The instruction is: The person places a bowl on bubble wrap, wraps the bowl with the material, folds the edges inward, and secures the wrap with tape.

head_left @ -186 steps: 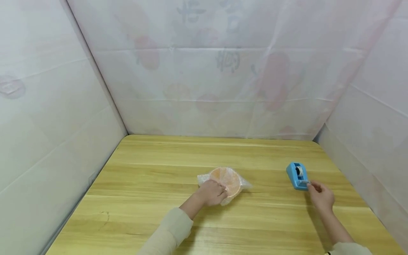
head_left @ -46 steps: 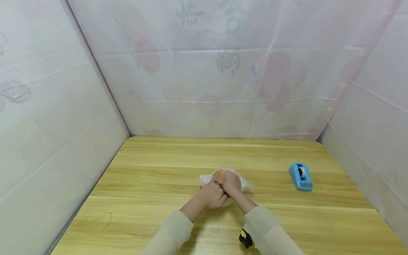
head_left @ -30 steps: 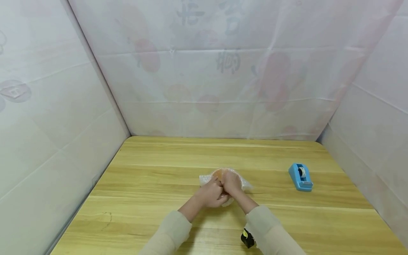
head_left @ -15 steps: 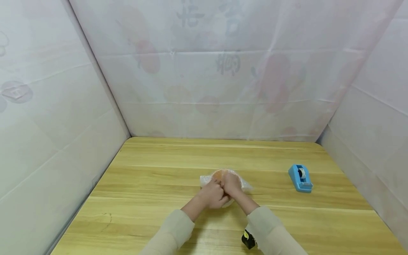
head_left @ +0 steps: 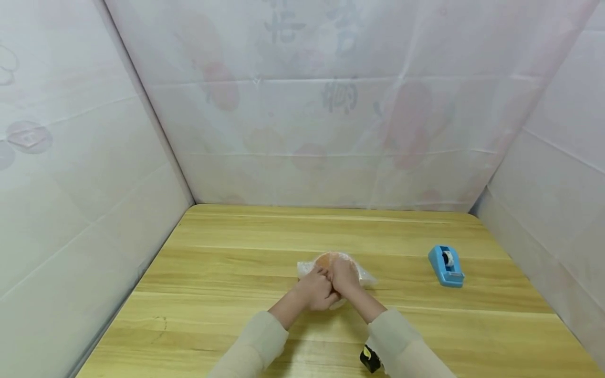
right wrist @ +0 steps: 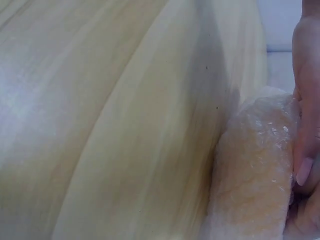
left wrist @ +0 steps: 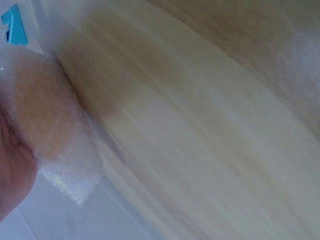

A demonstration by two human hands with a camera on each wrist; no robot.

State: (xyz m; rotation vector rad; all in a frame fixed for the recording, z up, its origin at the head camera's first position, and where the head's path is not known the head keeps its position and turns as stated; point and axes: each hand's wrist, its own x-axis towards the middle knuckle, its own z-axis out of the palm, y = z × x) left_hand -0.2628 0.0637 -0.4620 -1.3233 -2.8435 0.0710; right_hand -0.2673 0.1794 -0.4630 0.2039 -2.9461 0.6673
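A round orange object in clear bubble wrap (head_left: 324, 259) lies on the table, a loose corner of wrap sticking out on either side. My left hand (head_left: 315, 289) grips the wrap at its near side with bent fingers. Against it, my right hand (head_left: 345, 275) has its curled fingers on top of the bundle; these fingertips are mostly hidden. The left wrist view shows the wrapped bundle (left wrist: 45, 115) against my left palm (left wrist: 15, 170). In the right wrist view a digit with a pink nail (right wrist: 304, 171) lies along the wrap (right wrist: 255, 180).
A blue tape dispenser (head_left: 446, 265) with a white roll stands on the right of the wooden table (head_left: 227, 325). Pale printed cloth walls (head_left: 302, 115) close off the back and both sides. A small black-and-yellow item (head_left: 370, 360) is at the right cuff.
Since the oldest frame, my right hand has left the tape dispenser and joined my left hand on the wrapped bundle. Over the last second and a half both hands stay nearly still there.
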